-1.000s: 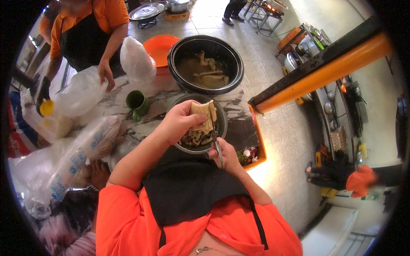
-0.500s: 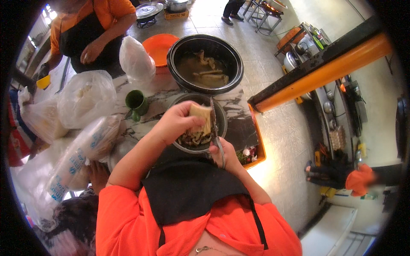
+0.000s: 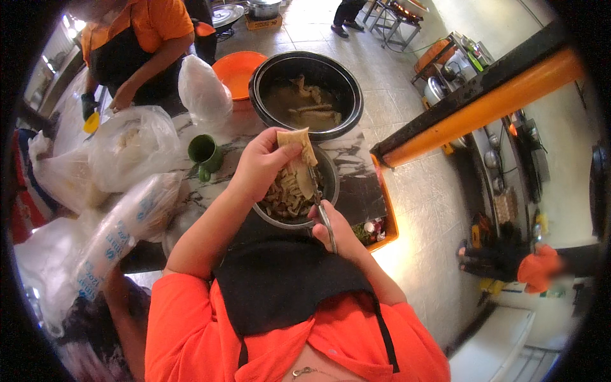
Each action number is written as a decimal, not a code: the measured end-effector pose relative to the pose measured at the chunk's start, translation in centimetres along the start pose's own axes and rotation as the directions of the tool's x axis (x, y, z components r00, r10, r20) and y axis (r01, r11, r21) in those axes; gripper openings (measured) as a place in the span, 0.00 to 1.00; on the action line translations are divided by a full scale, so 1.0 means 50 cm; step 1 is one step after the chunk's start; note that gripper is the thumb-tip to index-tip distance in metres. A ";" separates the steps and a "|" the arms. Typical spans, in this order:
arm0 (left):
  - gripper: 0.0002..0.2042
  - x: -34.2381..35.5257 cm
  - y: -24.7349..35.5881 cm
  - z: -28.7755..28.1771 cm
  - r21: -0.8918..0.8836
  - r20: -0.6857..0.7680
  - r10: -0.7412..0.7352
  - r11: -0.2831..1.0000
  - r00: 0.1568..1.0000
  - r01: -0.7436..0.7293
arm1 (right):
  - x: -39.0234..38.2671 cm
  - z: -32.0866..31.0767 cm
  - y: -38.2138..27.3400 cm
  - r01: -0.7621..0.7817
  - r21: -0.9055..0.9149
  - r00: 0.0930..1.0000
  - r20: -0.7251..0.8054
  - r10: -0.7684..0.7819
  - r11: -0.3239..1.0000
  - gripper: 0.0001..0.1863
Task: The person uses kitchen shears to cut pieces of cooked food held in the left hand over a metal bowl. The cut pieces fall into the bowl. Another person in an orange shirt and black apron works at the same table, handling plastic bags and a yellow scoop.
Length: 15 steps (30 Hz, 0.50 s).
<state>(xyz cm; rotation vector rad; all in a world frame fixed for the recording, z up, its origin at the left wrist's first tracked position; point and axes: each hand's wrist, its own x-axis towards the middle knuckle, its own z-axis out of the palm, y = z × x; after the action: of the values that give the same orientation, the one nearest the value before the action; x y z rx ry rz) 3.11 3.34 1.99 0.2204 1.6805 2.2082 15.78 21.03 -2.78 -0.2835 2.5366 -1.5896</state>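
My left hand (image 3: pixel 259 160) pinches the upper end of a pale, flat piece of cooked meat (image 3: pixel 299 178), perhaps tripe or skin. It hangs over a grey metal bowl (image 3: pixel 332 172) in front of me. Closed round the handles of metal scissors (image 3: pixel 324 219), my right hand (image 3: pixel 338 230) holds their blades up against the meat's right edge. Cut pale-brown strips (image 3: pixel 280 198) lie in the bowl. Just beyond it, a large black pot (image 3: pixel 256 108) holds cloudy liquid with more pale pieces (image 3: pixel 318 116).
Left of the bowl stands a green mug (image 3: pixel 203 153); plastic bags (image 3: pixel 133 143) crowd the table's left side. An orange basin (image 3: pixel 238 71) sits behind. Across the table, a person in orange (image 3: pixel 153 32) handles a yellow scoop (image 3: pixel 92 122). An orange crate (image 3: pixel 388 223) borders the right edge.
My left hand has risen slightly, and the meat now hangs lower beside the scissors. The scissors' blades have dropped and tilted left. Across the table, the person's yellow scoop has shifted right, toward the bags.
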 end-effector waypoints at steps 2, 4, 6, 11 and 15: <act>0.09 -0.004 -0.008 0.005 0.033 0.021 0.010 0.999 1.000 -0.011 | 0.001 -0.003 -0.010 0.001 0.014 1.000 -0.005 -0.001 1.000 0.32; 0.09 -0.004 -0.009 0.008 0.026 0.039 -0.018 1.000 0.999 0.017 | 0.000 -0.002 -0.007 -0.002 0.008 1.000 -0.025 0.002 1.000 0.31; 0.09 -0.004 -0.011 0.009 0.007 0.055 -0.035 0.999 0.998 0.034 | -0.001 -0.001 -0.003 -0.021 0.007 0.999 -0.034 0.021 1.000 0.31; 0.09 -0.006 -0.002 0.008 -0.012 0.059 -0.069 0.998 0.996 0.070 | -0.008 0.006 0.012 -0.038 0.007 0.997 -0.070 0.038 0.999 0.31; 0.09 -0.007 0.001 0.004 -0.003 0.095 -0.107 0.994 0.990 0.108 | -0.009 0.008 0.008 -0.046 0.007 0.994 -0.102 0.047 0.999 0.33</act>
<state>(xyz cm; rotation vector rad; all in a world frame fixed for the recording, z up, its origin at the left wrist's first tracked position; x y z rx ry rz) 3.49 3.41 2.12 0.2232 1.5941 2.0921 16.28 20.96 -3.30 -0.1446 2.5941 -1.6332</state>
